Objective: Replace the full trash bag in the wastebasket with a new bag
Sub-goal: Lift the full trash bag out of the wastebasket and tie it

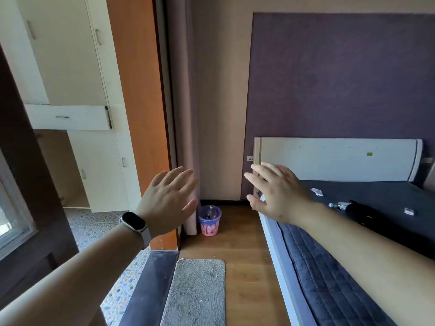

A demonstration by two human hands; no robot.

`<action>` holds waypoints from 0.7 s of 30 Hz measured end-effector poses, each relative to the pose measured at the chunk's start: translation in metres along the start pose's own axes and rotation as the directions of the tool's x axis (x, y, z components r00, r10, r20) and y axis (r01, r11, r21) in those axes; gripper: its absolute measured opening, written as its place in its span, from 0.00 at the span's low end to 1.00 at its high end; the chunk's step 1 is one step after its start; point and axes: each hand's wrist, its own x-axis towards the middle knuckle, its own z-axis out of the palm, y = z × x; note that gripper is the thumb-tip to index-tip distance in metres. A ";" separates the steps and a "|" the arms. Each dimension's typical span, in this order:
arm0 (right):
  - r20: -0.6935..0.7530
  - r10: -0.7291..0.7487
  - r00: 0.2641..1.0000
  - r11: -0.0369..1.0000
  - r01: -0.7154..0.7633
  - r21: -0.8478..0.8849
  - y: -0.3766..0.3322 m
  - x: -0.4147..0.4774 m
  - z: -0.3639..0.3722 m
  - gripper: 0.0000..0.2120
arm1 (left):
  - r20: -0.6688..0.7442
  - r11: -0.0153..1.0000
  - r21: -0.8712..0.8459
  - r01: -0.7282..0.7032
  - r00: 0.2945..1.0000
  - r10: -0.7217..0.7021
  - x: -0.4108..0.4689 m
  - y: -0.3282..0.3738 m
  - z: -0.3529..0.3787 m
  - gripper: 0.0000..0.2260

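Note:
A small pink wastebasket [209,225] stands on the wooden floor in the far corner, beside a curtain. A purple trash bag [204,212] lines it, with bottles showing inside. My left hand [168,201], with a watch on the wrist, is stretched forward in the air, fingers straight and holding nothing. My right hand [280,194] is also held out flat and empty, above the bed's near corner. Both hands are well short of the wastebasket.
A bed [334,267] with a dark quilted cover fills the right side; a bottle [339,205], a black object [367,215] and small scraps lie on it. A grey mat [197,290] lies on the floor ahead. White cupboards [70,90] with a pulled-out drawer stand at left.

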 end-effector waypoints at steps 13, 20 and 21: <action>0.040 0.007 0.999 0.999 -0.008 0.032 0.044 -0.004 0.042 0.26 | 0.028 0.998 -0.043 -0.042 0.999 0.043 0.053 0.030 0.048 0.22; 0.058 0.005 0.998 0.996 -0.010 0.084 0.122 0.004 0.095 0.25 | 0.088 0.997 -0.054 -0.055 0.994 0.059 0.120 0.069 0.093 0.22; 0.049 0.009 0.999 0.995 -0.014 0.095 0.137 0.007 0.102 0.25 | 0.091 0.997 -0.060 -0.043 0.995 0.048 0.132 0.075 0.100 0.22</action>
